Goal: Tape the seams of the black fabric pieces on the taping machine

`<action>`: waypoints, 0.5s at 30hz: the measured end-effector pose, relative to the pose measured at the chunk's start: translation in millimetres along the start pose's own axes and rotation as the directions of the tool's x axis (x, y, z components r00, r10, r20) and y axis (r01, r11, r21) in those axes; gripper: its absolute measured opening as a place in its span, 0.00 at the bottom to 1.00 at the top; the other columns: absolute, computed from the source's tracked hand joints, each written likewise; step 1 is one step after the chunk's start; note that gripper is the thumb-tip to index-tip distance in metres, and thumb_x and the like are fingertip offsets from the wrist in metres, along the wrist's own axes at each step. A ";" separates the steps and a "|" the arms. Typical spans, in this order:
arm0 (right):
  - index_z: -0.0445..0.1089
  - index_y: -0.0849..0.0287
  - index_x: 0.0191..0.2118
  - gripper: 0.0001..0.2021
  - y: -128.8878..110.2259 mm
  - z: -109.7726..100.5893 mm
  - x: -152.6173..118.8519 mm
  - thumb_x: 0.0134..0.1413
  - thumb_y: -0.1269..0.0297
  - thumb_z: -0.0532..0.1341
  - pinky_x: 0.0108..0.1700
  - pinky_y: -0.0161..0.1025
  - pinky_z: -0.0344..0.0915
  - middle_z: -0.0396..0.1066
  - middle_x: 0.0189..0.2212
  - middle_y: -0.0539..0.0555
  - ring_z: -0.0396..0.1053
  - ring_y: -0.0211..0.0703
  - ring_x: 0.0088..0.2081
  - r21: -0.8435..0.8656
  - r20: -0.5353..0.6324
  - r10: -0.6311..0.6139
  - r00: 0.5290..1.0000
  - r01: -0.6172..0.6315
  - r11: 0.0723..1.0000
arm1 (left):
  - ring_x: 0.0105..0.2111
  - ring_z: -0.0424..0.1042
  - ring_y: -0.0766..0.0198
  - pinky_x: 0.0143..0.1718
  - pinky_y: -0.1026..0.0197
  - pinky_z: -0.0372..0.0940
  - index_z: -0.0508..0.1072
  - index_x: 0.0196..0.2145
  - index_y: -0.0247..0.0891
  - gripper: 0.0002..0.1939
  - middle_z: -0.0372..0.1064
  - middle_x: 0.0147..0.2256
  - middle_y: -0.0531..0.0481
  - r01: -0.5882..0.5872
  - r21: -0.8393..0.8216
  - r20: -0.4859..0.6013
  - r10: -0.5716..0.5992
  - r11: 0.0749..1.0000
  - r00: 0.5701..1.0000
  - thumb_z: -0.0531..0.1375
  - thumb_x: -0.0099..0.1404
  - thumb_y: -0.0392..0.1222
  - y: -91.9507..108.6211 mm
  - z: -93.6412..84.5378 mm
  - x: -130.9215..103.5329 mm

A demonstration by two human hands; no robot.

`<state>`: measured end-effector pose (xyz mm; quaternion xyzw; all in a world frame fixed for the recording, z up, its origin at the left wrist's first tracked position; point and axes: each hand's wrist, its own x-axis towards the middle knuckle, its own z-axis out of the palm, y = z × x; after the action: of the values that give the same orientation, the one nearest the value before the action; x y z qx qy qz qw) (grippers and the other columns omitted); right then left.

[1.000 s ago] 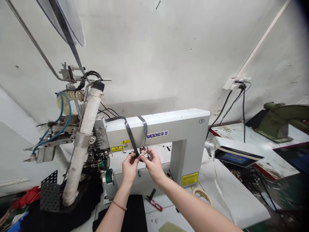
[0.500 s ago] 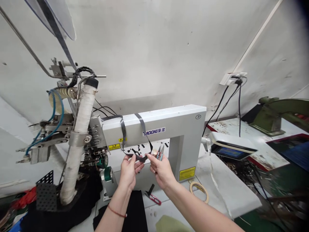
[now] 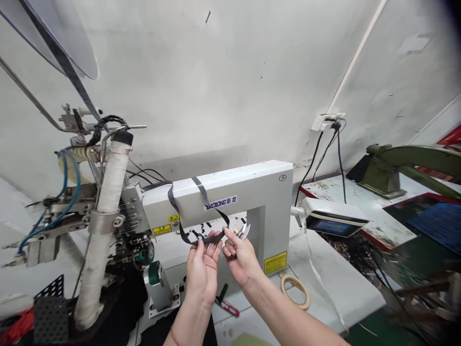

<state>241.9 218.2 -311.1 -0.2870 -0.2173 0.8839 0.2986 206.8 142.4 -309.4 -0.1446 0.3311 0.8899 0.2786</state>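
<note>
A dark seam tape (image 3: 215,237) hangs in a loop over the arm of the white seam-sealing machine (image 3: 248,185). My left hand (image 3: 203,271) is palm up with its thumb on the low part of the loop and its fingers beneath. Just to the right, my right hand (image 3: 242,259) pinches the same tape between thumb and forefinger. Small thread snips (image 3: 245,233) are also in my right hand, blades pointing up past the knuckles; their handles are mostly hidden by the fingers.
Red-handled snips (image 3: 228,307) and a roll of masking tape (image 3: 305,298) lie on the machine table. The wrapped pipe (image 3: 111,192) and a green roller (image 3: 154,273) stand at left. A control screen (image 3: 334,221) and a green press (image 3: 382,173) are at right.
The view has shifted, so the machine sits further left. My left hand's fingers have opened out somewhat under the tape. Both hands still hold the loop.
</note>
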 end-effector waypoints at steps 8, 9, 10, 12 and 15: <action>0.54 0.59 0.25 0.24 -7.6 10.1 -0.4 0.31 0.73 0.73 0.16 0.26 0.49 0.50 0.16 0.38 0.46 0.24 0.16 0.108 -0.020 0.042 0.999 -0.040 0.993 | 0.43 0.75 0.57 0.45 0.58 0.72 0.70 0.35 0.28 0.10 0.76 0.38 0.37 0.006 -0.075 -0.055 -0.010 0.997 0.998 0.50 0.67 0.32 -2.1 11.1 -4.9; 0.54 0.59 0.24 0.23 -7.5 10.2 -1.1 0.31 0.73 0.73 0.17 0.26 0.49 0.49 0.15 0.38 0.46 0.24 0.16 0.109 -0.016 0.051 0.999 -0.049 0.993 | 0.43 0.75 0.57 0.45 0.58 0.71 0.71 0.36 0.27 0.11 0.76 0.38 0.36 0.008 -0.072 -0.047 -0.011 0.997 0.999 0.49 0.68 0.32 -1.3 13.2 -5.7; 0.54 0.59 0.24 0.23 -7.4 10.3 -1.8 0.31 0.73 0.73 0.17 0.26 0.50 0.49 0.15 0.38 0.47 0.24 0.16 0.113 -0.015 0.055 0.998 -0.053 0.992 | 0.43 0.75 0.57 0.46 0.58 0.71 0.71 0.36 0.27 0.12 0.76 0.38 0.36 0.010 -0.070 -0.037 -0.012 0.997 0.999 0.49 0.68 0.33 -0.4 15.3 -6.5; 0.55 0.59 0.24 0.22 -7.2 10.4 -2.7 0.31 0.74 0.73 0.17 0.26 0.50 0.50 0.15 0.38 0.47 0.24 0.16 0.123 -0.017 0.052 0.998 -0.050 0.991 | 0.44 0.75 0.57 0.47 0.59 0.71 0.71 0.36 0.27 0.11 0.76 0.38 0.36 0.019 -0.071 -0.019 -0.021 0.997 1.000 0.50 0.67 0.33 0.6 18.8 -8.6; 0.55 0.59 0.24 0.22 -8.0 10.8 -3.0 0.31 0.74 0.72 0.17 0.26 0.51 0.50 0.15 0.38 0.47 0.24 0.17 0.135 -0.011 0.048 0.999 -0.046 0.990 | 0.44 0.74 0.59 0.48 0.62 0.69 0.70 0.34 0.30 0.05 0.76 0.38 0.38 0.018 -0.074 0.001 -0.018 0.997 1.000 0.55 0.64 0.30 -0.3 21.2 -11.0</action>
<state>240.2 219.8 -297.5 -0.2776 -0.1484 0.9012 0.2981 214.3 152.4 -289.0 -0.1574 0.2965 0.8990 0.2812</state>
